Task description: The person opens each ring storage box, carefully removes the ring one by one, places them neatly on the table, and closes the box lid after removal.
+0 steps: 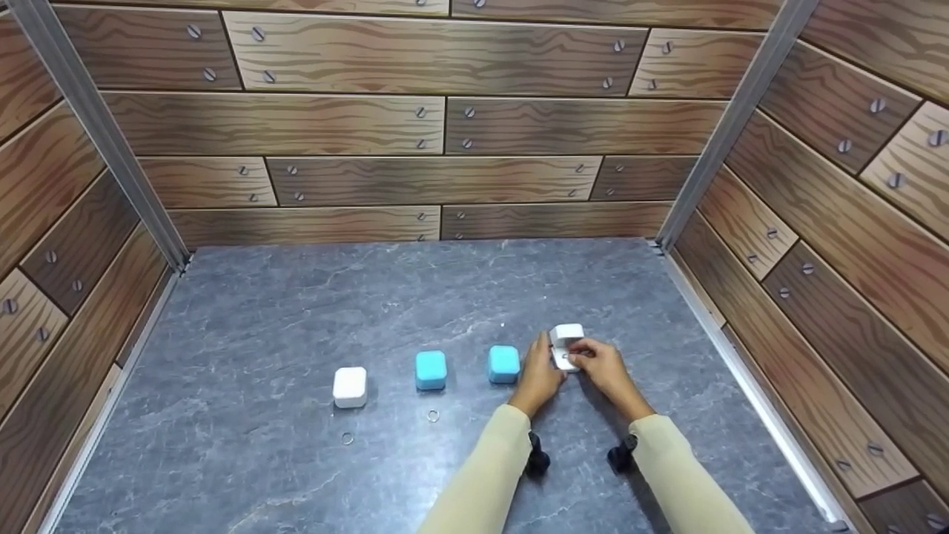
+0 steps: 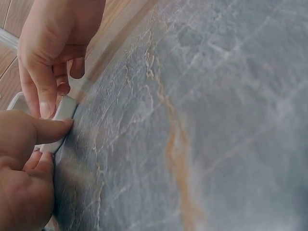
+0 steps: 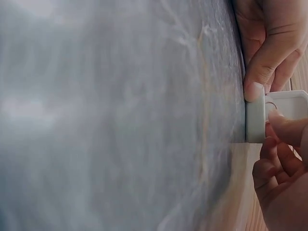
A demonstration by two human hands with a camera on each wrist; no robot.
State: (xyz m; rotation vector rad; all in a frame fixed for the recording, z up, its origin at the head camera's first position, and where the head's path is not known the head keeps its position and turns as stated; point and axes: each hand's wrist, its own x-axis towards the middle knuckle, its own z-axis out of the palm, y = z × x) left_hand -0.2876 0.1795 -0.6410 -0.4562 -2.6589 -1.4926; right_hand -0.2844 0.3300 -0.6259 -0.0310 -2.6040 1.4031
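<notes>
A white ring box (image 1: 568, 334) stands with its lid raised on the right part of the table. My left hand (image 1: 540, 374) holds it from the left side, and in the left wrist view the thumb (image 2: 55, 129) presses on its base. At the box's opening, my right hand (image 1: 604, 367) has thumb and index finger on a thin ring (image 3: 272, 103) that sticks up from the base. The right wrist view shows that ring standing partly behind the right thumb (image 3: 284, 126), in front of the raised lid (image 3: 293, 103).
Left of the hands stand two closed turquoise boxes (image 1: 504, 363) (image 1: 431, 369) and a closed white box (image 1: 350, 387). One loose ring (image 1: 433, 416) lies before the left turquoise box, another ring (image 1: 348, 438) before the white one. Wood-patterned walls (image 1: 356, 178) enclose the grey marbled table (image 1: 245, 326).
</notes>
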